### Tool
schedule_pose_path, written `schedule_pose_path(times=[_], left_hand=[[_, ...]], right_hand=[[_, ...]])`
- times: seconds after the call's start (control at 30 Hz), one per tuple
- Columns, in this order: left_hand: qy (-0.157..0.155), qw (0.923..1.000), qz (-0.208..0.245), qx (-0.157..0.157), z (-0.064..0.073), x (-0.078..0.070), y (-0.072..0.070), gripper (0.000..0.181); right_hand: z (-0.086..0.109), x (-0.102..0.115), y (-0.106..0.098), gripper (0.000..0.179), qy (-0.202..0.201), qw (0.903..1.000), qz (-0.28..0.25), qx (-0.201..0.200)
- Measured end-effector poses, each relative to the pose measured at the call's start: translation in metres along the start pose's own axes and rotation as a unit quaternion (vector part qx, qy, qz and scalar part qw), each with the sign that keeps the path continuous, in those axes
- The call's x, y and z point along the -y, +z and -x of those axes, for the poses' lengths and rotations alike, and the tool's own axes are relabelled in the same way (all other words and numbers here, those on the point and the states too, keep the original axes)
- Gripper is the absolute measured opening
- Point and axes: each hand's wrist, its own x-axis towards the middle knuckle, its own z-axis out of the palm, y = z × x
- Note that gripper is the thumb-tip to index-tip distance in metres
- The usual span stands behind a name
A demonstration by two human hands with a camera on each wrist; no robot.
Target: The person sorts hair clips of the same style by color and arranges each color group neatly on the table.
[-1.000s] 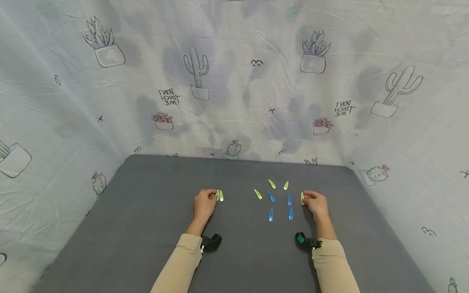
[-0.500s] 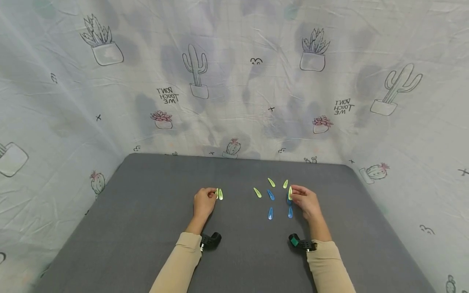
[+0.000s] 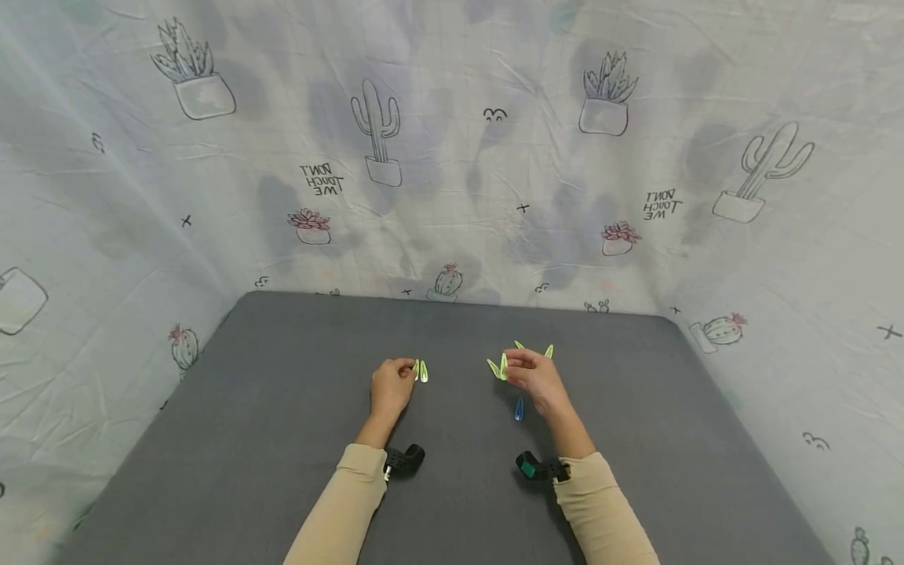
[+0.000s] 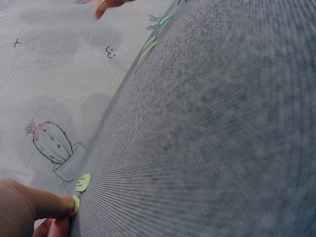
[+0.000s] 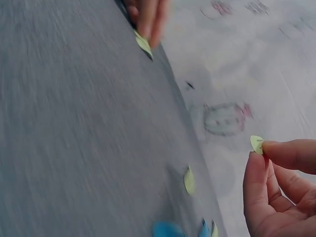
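My left hand rests on the grey table and pinches a yellow-green snap hair clip between thumb and finger. Right beside it lies a second yellow-green hair clip. Over the group of clips, my right hand pinches another yellow-green clip between thumb and fingertip, raised above the table in the right wrist view. A yellow-green clip lies under and left of it. Below the right hand in the head view lies a blue hair clip; other blue clips are hidden by the hand and forearm.
Two more yellow-green clips, one at the right and one at the left, show partly behind the right hand. Grey cloth covers the table. A white curtain printed with cacti hangs around its back and sides.
My right hand has lifted its yellow-green clip from the right side of the group and carried it left across the blue clips. My left hand has stayed in place, pinching its clip.
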Motion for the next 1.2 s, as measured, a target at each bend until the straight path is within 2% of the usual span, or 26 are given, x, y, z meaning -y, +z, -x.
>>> schedule_pose_path(times=[0.2,0.37,0.5,0.8,0.97,1.2], left_hand=[[-0.003,1.0,0.003,0.007,-0.001,0.001,0.0,0.012],[0.006,1.0,0.004,-0.003,-0.001,0.001,-0.001,0.011],[0.02,0.9997,0.0,-0.012,-0.001,0.001,0.0,0.011],[0.011,0.9999,-0.002,-0.001,0.0,-0.001,0.001,0.013],[0.004,1.0,-0.001,0.001,-0.002,0.0,0.001,0.013],[0.006,1.0,-0.006,-0.002,-0.003,0.001,0.001,0.011]], right_hand=[[-0.003,-0.002,0.03,0.037,-0.018,0.9994,0.015,0.027],[-0.009,-0.004,0.05,0.034,-0.026,0.9986,0.028,0.035],[-0.013,-0.007,0.062,0.033,-0.028,0.9985,0.031,0.037],[-0.02,-0.017,0.082,0.031,-0.017,0.9969,0.064,0.043],[-0.027,-0.016,0.095,0.03,-0.029,0.9941,0.097,0.039],[-0.036,-0.021,0.108,0.029,-0.046,0.9844,0.167,0.032]])
